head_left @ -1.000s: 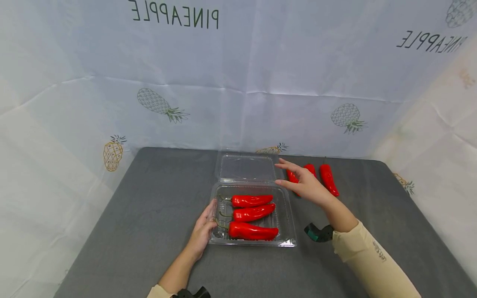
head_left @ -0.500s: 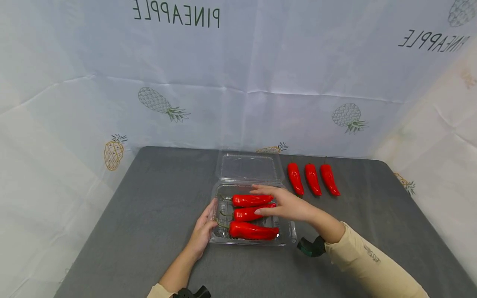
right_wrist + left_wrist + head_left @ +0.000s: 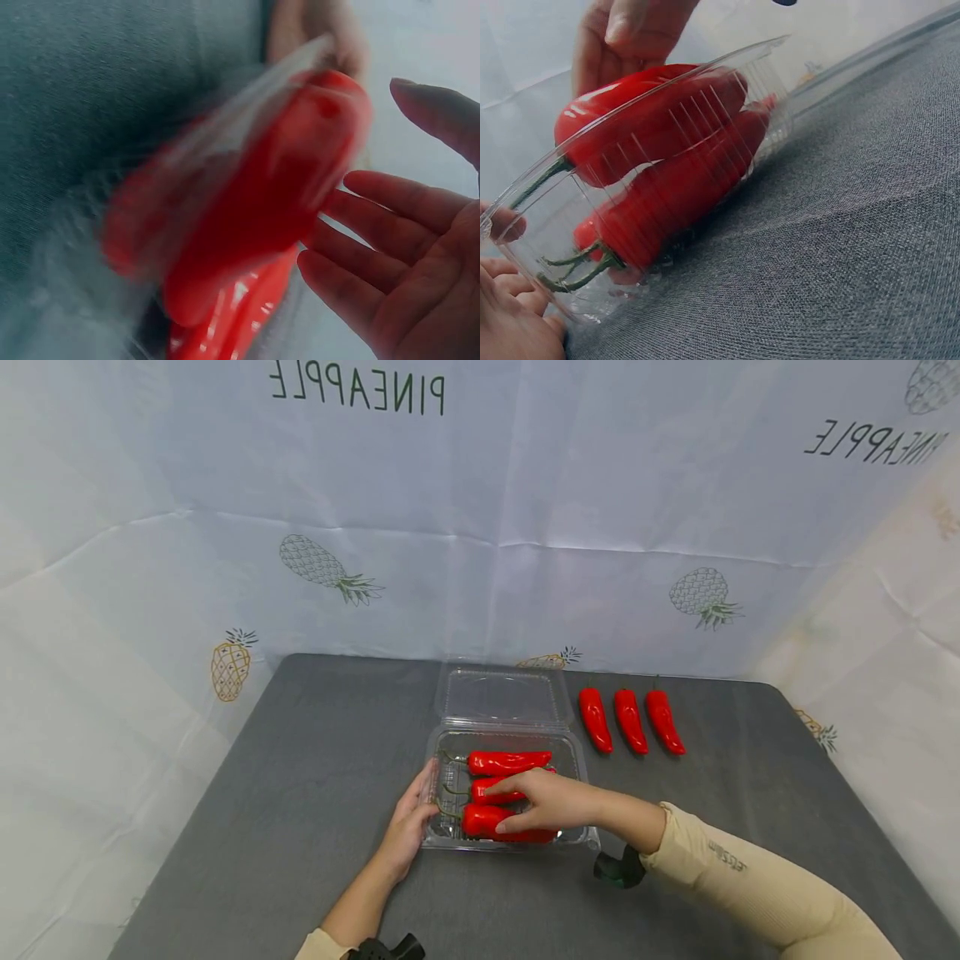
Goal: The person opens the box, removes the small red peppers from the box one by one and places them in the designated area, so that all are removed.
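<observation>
A clear plastic clamshell container (image 3: 579,768) stands on the table with its lid (image 3: 504,697) folded back. Three red peppers with green stems lie side by side in it: a far pepper (image 3: 506,763), a middle pepper (image 3: 483,790) and a near pepper (image 3: 480,820). My left hand (image 3: 403,833) grips the container's left wall, thumb at the rim and fingers outside. Over the near and middle peppers is my right hand (image 3: 558,802), covering their right parts. In the right wrist view its fingers (image 3: 360,277) are extended beside a pepper, the thumb held apart.
Three more red peppers (image 3: 628,721) lie in a row on the dark grey table (image 3: 337,735), behind and right of the container. A white curtain (image 3: 600,485) printed with pineapples hangs behind the table. Dark wrist devices (image 3: 621,868) are worn at both wrists.
My right hand has come from beside the loose peppers at the back right, leftward and nearer, down over the peppers in the container. The left hand keeps its hold.
</observation>
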{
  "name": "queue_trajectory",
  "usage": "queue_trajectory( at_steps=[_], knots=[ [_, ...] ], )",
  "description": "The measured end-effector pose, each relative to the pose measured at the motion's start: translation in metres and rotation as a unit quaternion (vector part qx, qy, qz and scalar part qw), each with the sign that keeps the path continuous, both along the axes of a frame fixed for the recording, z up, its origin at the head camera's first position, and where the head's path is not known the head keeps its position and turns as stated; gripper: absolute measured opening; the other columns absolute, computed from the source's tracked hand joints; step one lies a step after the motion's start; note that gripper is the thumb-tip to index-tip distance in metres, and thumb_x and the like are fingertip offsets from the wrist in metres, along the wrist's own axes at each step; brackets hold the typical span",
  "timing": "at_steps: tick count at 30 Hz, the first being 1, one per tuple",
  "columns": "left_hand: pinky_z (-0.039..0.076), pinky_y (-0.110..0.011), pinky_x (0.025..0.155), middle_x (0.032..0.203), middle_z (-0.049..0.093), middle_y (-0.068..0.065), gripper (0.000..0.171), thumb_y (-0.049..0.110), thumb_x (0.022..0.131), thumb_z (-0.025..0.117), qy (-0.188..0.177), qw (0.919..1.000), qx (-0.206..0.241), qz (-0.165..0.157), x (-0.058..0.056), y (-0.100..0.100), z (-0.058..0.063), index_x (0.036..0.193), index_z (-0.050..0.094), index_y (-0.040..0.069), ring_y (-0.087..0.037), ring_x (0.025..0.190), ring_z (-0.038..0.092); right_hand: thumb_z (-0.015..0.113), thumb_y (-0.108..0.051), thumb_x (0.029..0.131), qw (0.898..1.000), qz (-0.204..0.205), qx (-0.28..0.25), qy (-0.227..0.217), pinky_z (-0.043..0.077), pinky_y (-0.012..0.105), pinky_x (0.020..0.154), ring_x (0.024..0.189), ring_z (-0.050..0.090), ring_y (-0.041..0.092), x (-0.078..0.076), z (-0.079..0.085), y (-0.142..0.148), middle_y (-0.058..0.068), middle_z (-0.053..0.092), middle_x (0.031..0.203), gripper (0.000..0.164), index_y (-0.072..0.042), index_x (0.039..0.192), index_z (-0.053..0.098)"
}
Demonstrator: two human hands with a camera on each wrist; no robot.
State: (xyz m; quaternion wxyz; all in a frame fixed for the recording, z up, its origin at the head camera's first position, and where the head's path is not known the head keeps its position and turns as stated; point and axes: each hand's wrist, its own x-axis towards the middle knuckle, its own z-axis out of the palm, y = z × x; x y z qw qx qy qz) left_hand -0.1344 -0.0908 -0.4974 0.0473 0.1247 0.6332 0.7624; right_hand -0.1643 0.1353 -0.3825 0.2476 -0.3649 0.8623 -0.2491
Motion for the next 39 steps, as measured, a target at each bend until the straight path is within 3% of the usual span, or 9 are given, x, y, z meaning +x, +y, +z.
queue_trajectory(
  at_steps=[2,5,9,21,31,39],
  knots=[
    [0.020,0.000,0.099,0.155,0.005,-0.023,0.070,-0.010,0.080,0.033,0.001,1.0000,0.002,-0.001,0.000,0.000,0.000,0.146,0.010,-0.009,-0.035,0.143,0.000,0.067,-0.032,0.082,1.000,-0.003,0.011,-0.003,0.047,0.020,0.067,0.065,0.052,0.007,0.001,-0.003,-0.001,0.003,0.067,0.110,0.055,-0.008,0.130,0.055],
    [0.020,0.000,0.099,0.155,0.005,-0.023,0.070,-0.010,0.080,0.033,0.003,1.0000,-0.002,-0.001,0.000,0.001,0.000,0.146,0.010,-0.009,-0.035,0.142,0.001,0.067,-0.033,0.082,1.000,-0.008,0.019,-0.007,0.039,0.017,0.059,0.061,0.042,0.004,0.003,-0.009,-0.001,-0.001,0.066,0.101,0.056,-0.008,0.131,0.055],
    [0.020,0.000,0.099,0.155,0.007,-0.023,0.069,-0.009,0.080,0.033,0.003,1.0000,-0.007,0.004,-0.001,0.000,0.000,0.145,0.011,-0.009,-0.035,0.143,0.002,0.066,-0.032,0.083,1.000,-0.011,0.016,-0.006,0.041,0.017,0.063,0.076,0.048,0.003,0.005,-0.017,-0.001,-0.002,0.064,0.105,0.055,-0.007,0.131,0.054],
    [0.019,0.000,0.099,0.155,0.006,-0.023,0.070,-0.009,0.080,0.033,0.007,1.0000,-0.004,0.000,0.000,0.000,-0.002,0.146,0.011,-0.008,-0.034,0.143,0.000,0.066,-0.031,0.084,0.999,-0.018,-0.017,-0.028,0.046,0.018,0.064,0.075,0.051,0.002,0.007,-0.027,0.000,-0.006,0.061,0.093,0.043,-0.009,0.121,0.060],
    [0.019,0.001,0.099,0.155,0.005,-0.022,0.068,-0.005,0.083,0.037,0.003,1.0000,-0.009,0.002,0.000,-0.001,-0.001,0.146,0.011,-0.006,-0.036,0.143,-0.001,0.065,-0.032,0.085,0.999,-0.031,-0.023,-0.022,0.048,0.017,0.067,0.077,0.053,0.003,0.008,-0.021,0.002,-0.005,0.061,0.092,0.046,-0.007,0.123,0.057],
    [0.019,0.000,0.099,0.155,0.005,-0.023,0.068,-0.006,0.084,0.037,0.011,0.9999,-0.002,-0.003,0.000,-0.002,-0.001,0.146,0.009,-0.008,-0.036,0.143,-0.001,0.065,-0.030,0.085,0.997,-0.049,-0.058,-0.025,0.049,0.020,0.069,0.076,0.056,0.005,0.005,-0.015,0.005,-0.007,0.061,0.088,0.041,-0.010,0.119,0.057]
  ],
)
